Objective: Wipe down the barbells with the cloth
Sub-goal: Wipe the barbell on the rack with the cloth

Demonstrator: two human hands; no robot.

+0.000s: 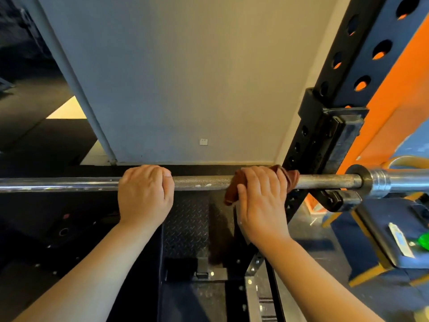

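Gym bay: grey wall (174, 77) behind, dark diamond-plate floor panel (185, 219) below. The barbell (204, 182) lies level across the view, its shaft seated on a rack hook (336, 201) just inboard of its sleeve (399, 180), presumably so it sits at working height and cannot roll away. A brown cloth (233, 190) is wrapped over the shaft toward the barbell's sleeve end, with a loose tail hanging below the bar. The right hand (262, 201) is clamped round cloth and shaft together, fingers curled over the top, thumb on the near side. The left hand (145, 194), farther along the barbell from the sleeve, is curled bare round the shaft, probably to steady it. A black perforated upright (343, 66) rises behind the barbell near the hook.
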